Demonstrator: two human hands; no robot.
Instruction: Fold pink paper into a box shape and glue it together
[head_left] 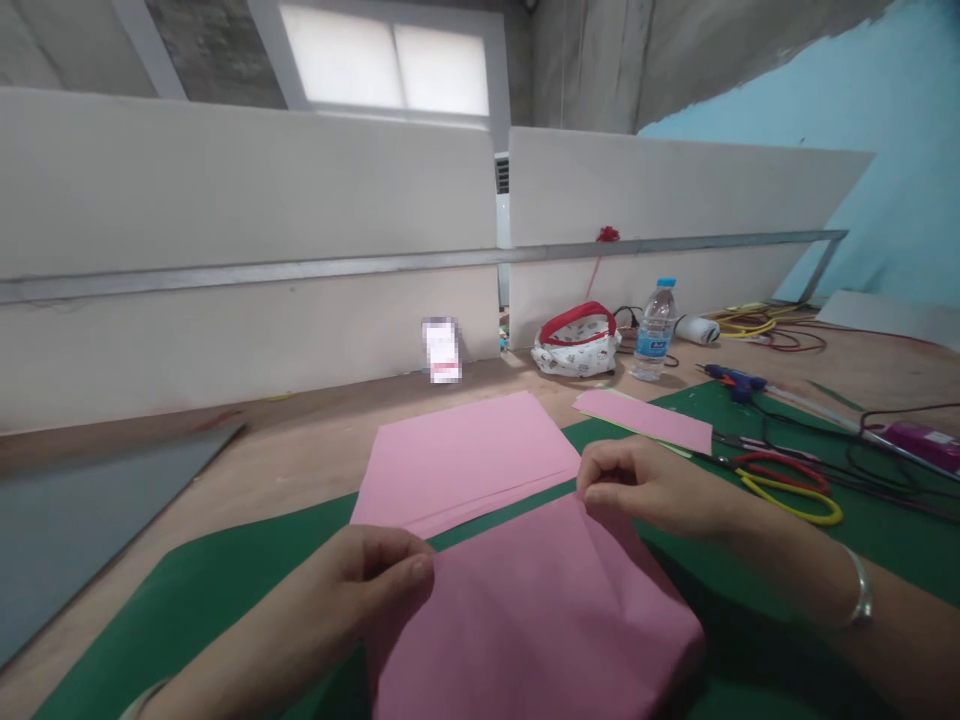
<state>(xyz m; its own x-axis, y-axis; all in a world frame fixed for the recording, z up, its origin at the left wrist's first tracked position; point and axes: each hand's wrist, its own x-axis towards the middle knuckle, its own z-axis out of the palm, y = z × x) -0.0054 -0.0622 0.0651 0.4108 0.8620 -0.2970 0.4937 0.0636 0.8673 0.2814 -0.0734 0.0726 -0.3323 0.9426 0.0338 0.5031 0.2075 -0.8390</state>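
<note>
1. Pink paper: the sheet spans between the hands, its far edge running from the left hand to the right hand, between 2 and 3 o'clock.
2. Both hands are closed, thumb and finger pinching its far corners; neither is nearer.
3. It lies toward 4 o'clock from the left hand, 7 from the right; its near end leaves view, so its long axis cannot be told.
4. Plain, it looks bowed and lightly creased, over the green mat.
5. Beyond, toward 11 o'clock, lies a pink stack.
</note>
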